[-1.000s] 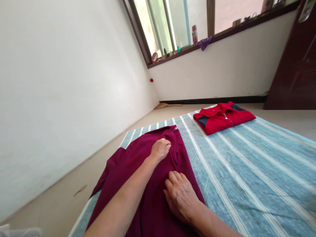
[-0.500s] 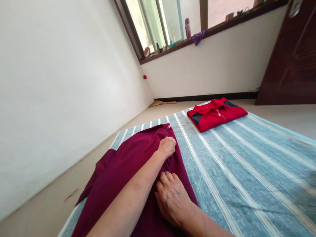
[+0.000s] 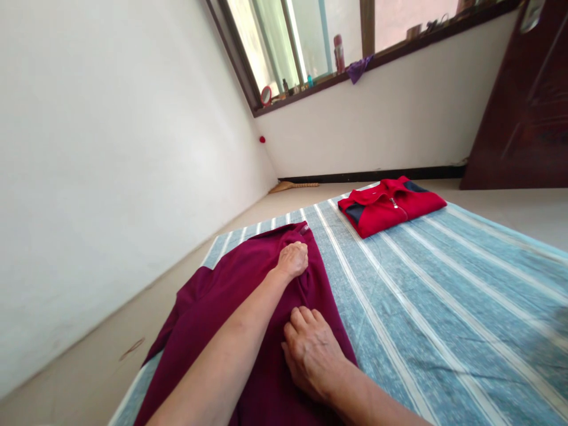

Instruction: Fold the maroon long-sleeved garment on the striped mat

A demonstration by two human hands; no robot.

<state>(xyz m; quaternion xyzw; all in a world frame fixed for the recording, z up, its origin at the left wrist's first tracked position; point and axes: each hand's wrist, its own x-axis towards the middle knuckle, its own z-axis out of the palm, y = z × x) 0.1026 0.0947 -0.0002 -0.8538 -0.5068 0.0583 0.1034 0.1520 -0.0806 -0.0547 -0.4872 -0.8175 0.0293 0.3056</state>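
A maroon top [image 3: 231, 296] lies folded lengthwise on a striped sheet, one sleeve spreading to the left and its neck end pointing away from me. Near that end, my left hand [image 3: 293, 258] is closed, with cloth bunched under its fingers. Closer to me, my right hand [image 3: 313, 352] rests on the same top, fingers curled down into the fabric; the fingertips are partly hidden. Farther off to the right lies a neatly folded red jacket [image 3: 399, 207] with dark blue shoulder panels and a zip; neither hand touches it.
The blue-and-white striped sheet [image 3: 426, 307] covers the bed. A white wall [image 3: 110, 148] runs along the left. Beyond stand a windowsill with a mirror [image 3: 266, 96], a bottle [image 3: 339, 53] and a purple cloth [image 3: 358, 69], and a dark red door [image 3: 519, 118]. A broom [image 3: 293, 186] lies on the floor.
My left hand has shifted slightly to the left across the top. My right hand stays nearly in place, and the red jacket has not moved.
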